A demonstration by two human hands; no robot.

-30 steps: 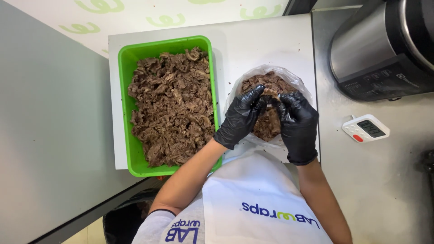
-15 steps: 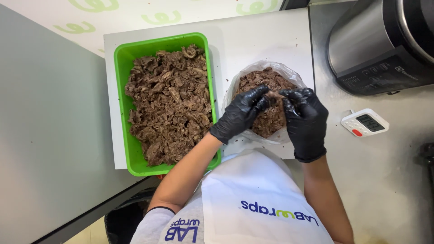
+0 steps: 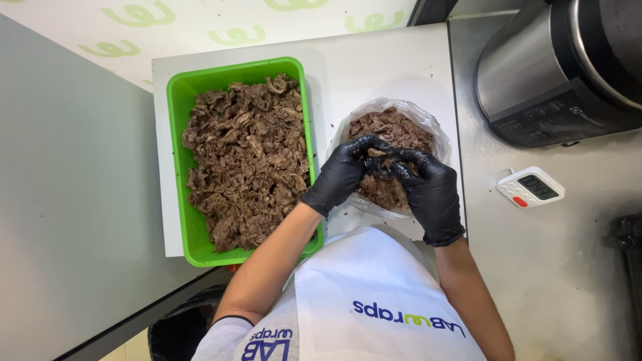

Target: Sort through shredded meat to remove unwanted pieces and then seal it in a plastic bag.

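Both gloved hands are now lying lower and closer together than half a second ago, with the right hand [image 3: 428,190] drawn in from the bag's right rim toward its middle. That hand and the left hand [image 3: 342,172] are meeting fingertip to fingertip over the clear plastic bag [image 3: 428,127], which is sitting on the white bench [image 3: 381,67] and holding a heap of shredded brown meat [image 3: 391,130]. Each hand's grip is curling closed, the fingers pinching a small piece of meat [image 3: 376,153] between the two hands, just above the heap. Just beside the bag, on its left, a green tray [image 3: 175,100] is lying heaped with more of the same brown meat. Off to the right, on the steel surface, a small white timer [image 3: 530,187] is resting near a large metal cooker [image 3: 555,73].
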